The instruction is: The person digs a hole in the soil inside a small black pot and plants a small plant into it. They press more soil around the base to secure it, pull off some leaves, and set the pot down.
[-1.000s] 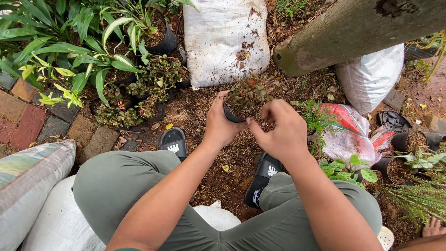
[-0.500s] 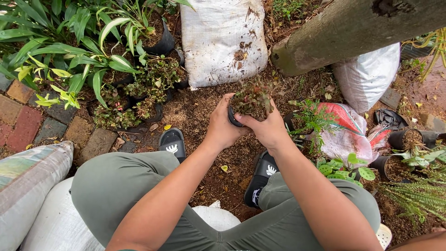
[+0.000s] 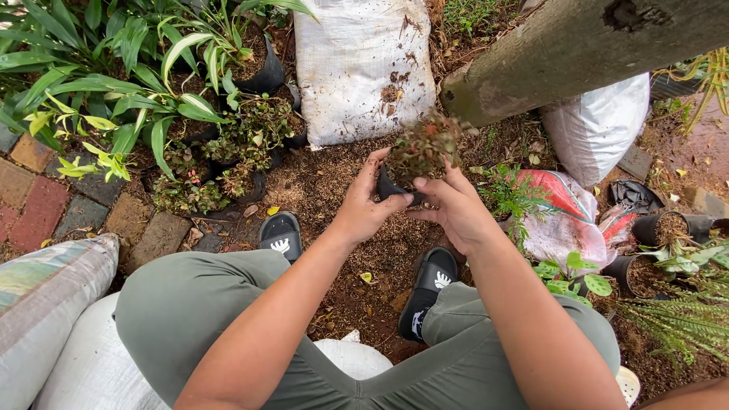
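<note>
A small plant with reddish-green leaves sits in a black plastic nursery bag, raised above the soil between my knees. My left hand grips the bag's left side with the thumb along its lower edge. On the bag's right side my right hand holds it from below with fingers curled. Most of the bag is hidden behind my fingers and the foliage.
A white sack stands just behind the plant and a tree trunk slants at upper right. Potted plants in black bags cluster at left beside brick paving. More pots and sacks lie at right.
Both hands have lifted the bagged plant a little higher and away from me. My right hand has shifted from the plant's top to the bag's lower right side.
</note>
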